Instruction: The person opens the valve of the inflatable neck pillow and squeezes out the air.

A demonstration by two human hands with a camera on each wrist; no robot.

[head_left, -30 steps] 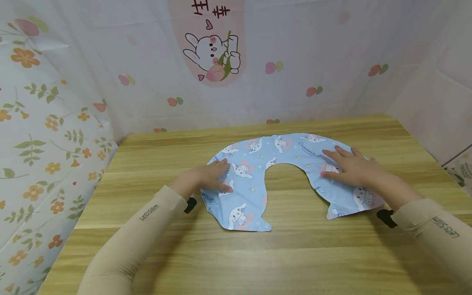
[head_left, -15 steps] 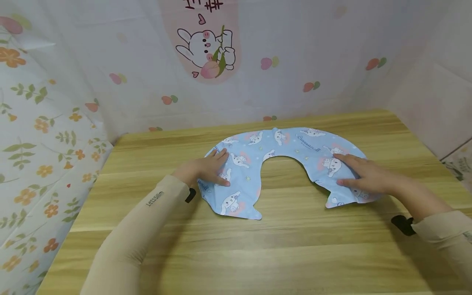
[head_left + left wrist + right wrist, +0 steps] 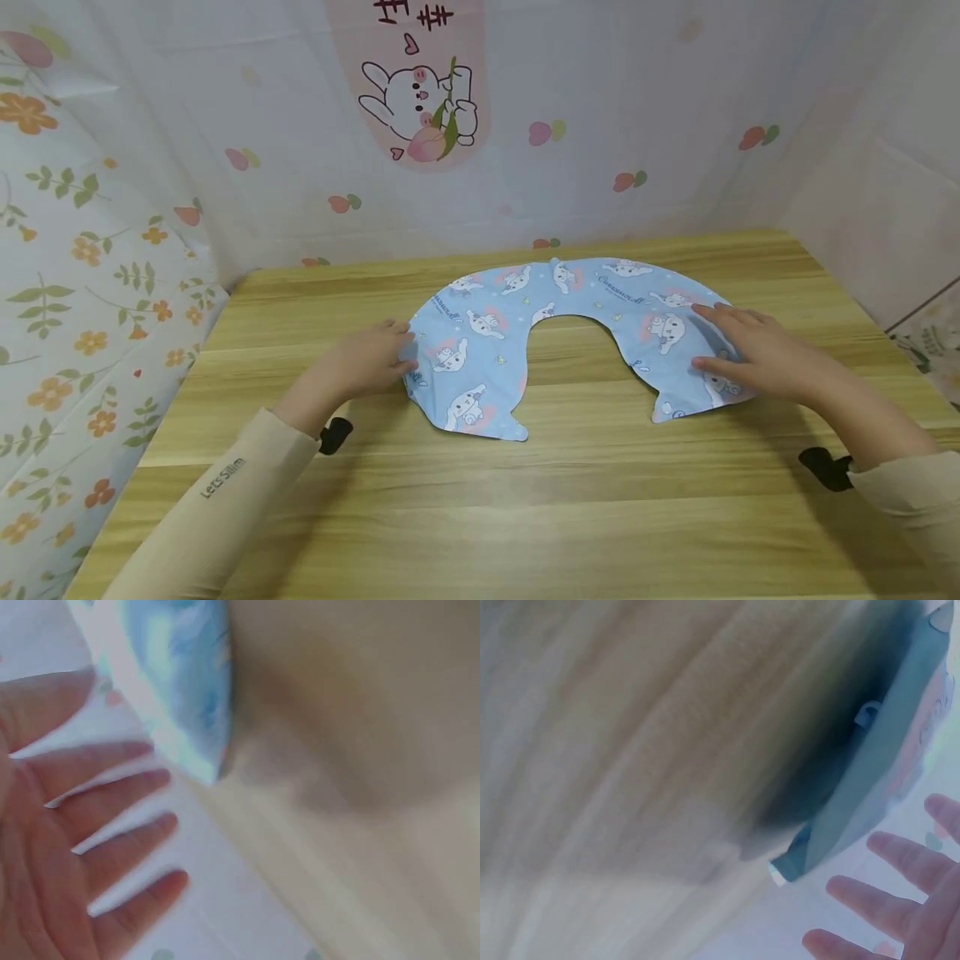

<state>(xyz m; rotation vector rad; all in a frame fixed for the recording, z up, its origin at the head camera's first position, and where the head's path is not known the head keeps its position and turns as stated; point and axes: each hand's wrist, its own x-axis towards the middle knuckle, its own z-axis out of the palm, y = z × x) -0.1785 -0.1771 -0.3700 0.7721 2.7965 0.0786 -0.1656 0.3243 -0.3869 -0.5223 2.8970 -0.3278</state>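
Observation:
A light blue U-shaped neck pillow cover (image 3: 487, 354) printed with white cartoon puppies lies flat on the table, its two ends toward me. By its outer left edge is my left hand (image 3: 367, 358), fingers fairly straight; the left wrist view shows them spread beside the fabric (image 3: 180, 675). My right hand (image 3: 765, 354) lies at the outer part of the right arm of the U, with its fingertips over the cloth. From the right wrist, the cover's edge (image 3: 877, 769) appears slightly raised, with a small zip pull (image 3: 868, 714) on its underside. Neither hand grips anything.
The wood-grain table (image 3: 480, 517) extends around the cover on all sides. Behind it hangs a white curtain (image 3: 637, 100) with a rabbit print, and a floral sheet (image 3: 97, 333) hangs at the left. Dark wrist straps (image 3: 825, 468) show near both sleeves.
My left hand has slid left from on top of the cover to its outer edge. The right hand has shifted right toward the outer rim. The cover looks nearly unmoved.

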